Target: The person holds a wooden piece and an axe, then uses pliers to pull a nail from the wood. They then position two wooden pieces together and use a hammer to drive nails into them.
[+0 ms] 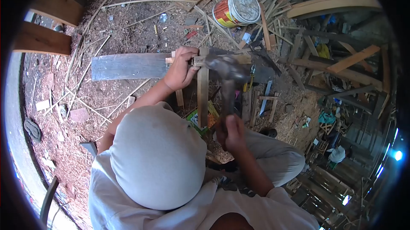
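Observation:
My right hand (234, 135) is wrapped round the handle of a hammer (229, 93). The hammer's head is blurred and overlaps the wooden pieces at the middle of the view. My left hand (181, 68) grips a short wooden piece (199, 61) just left of the hammer head, thumb and fingers closed round it. Beneath the hand lies a long grey plank (128, 66), running left to right. A squared wooden post (203, 97) extends from the joint down toward my lap.
A paint bucket (245, 8) with a dirty white lid stands beyond the plank. Wood strips and shavings litter the ground. Stacked wooden frames (341, 67) fill the right side. A sandal (32, 129) lies at far left. A capped head (158, 157) covers the lower middle.

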### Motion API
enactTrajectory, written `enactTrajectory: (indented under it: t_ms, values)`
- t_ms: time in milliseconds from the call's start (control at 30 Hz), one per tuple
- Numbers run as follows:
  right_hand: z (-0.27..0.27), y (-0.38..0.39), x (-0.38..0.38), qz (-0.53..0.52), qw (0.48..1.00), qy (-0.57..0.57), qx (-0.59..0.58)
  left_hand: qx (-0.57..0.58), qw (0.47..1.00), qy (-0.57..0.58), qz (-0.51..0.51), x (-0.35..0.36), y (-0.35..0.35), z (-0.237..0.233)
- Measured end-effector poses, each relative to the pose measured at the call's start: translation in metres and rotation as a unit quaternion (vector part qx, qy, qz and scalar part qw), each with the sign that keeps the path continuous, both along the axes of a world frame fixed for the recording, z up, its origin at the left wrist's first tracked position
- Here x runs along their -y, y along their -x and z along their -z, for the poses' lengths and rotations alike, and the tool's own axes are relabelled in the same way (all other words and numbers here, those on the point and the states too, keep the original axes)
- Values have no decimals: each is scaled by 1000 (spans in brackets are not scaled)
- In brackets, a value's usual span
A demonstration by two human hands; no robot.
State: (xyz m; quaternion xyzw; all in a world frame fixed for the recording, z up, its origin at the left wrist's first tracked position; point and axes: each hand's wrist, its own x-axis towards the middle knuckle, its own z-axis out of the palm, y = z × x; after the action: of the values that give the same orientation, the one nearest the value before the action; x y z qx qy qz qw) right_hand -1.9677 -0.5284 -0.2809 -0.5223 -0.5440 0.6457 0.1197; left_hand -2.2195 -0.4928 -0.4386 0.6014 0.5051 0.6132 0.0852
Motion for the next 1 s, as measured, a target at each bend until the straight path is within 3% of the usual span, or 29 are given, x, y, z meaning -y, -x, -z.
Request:
enactTrajectory:
  t_ms: [100, 200, 367, 567, 800, 867, 1000]
  values:
    - [-26, 7, 2, 40, 999, 24, -19, 88, 996, -9, -12, 6, 1, 7]
    - [-31, 13, -5, -4, 1000, 25, -17, 122, 992, -31, 2, 8, 14, 7]
    - [-23, 23, -4, -31, 997, 18, -62, 133, 987, -33, -80, 16, 35, 6]
    - [-33, 39, -10, -65, 997, 30, -39, 172, 982, -39, -67, 23, 38, 18]
    - [-24, 51, -6, -89, 995, 43, -7, 171, 983, -65, -26, 24, 24, 19]
    - [-24, 53, -6, -50, 994, 101, 7, 158, 985, -59, -45, 23, 22, 23]
    - [-19, 53, -10, -63, 993, 100, 26, 120, 989, -35, -73, 19, 20, 25]
